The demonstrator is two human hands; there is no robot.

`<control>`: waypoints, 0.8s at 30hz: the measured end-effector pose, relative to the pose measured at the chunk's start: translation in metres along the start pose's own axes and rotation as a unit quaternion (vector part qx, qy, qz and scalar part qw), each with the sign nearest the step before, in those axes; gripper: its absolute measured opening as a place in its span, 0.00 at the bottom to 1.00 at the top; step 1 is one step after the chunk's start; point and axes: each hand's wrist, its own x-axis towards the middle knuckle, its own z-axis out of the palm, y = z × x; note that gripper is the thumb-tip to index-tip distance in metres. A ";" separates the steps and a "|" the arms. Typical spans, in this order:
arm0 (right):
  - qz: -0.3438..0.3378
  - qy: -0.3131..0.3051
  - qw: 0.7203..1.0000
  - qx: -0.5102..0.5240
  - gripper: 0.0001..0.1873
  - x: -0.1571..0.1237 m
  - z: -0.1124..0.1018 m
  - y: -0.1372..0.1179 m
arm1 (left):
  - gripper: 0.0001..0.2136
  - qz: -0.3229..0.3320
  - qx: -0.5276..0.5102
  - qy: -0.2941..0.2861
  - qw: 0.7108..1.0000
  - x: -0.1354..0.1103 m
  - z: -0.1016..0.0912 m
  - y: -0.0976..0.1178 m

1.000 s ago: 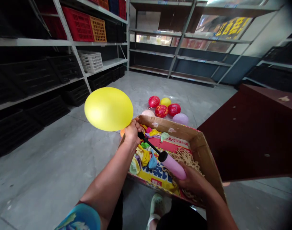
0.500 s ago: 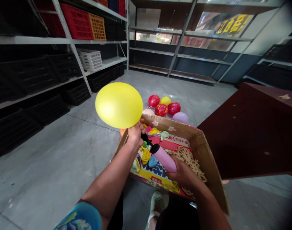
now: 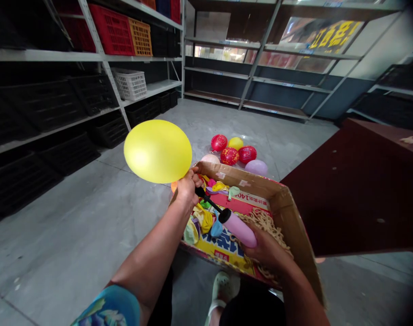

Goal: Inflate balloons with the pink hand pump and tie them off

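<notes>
My left hand (image 3: 188, 186) is closed round the neck of an inflated yellow balloon (image 3: 158, 151), pinching it onto the black nozzle of a hand pump. My right hand (image 3: 265, 248) grips the pink barrel of that pump (image 3: 238, 227), whose black rod runs up to the left hand. Both hands are over an open cardboard box (image 3: 287, 213) that holds several limp coloured balloons (image 3: 202, 222) and a heap of tan rubber bands (image 3: 263, 222).
Several inflated balloons (image 3: 233, 154), red, yellow, pink and lilac, lie on the grey concrete floor beyond the box. A dark red table (image 3: 358, 181) stands at the right. Metal shelving with black, red, orange and white crates (image 3: 130, 83) lines the left and back walls.
The pump barrel was pushed in toward the left hand, then drawn back out part way. The yellow balloon swung right, then back left.
</notes>
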 end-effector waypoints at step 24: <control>-0.002 -0.025 1.000 0.018 0.21 -0.007 -0.001 0.017 | 0.05 0.048 -0.005 0.009 0.999 0.009 -0.008 0.025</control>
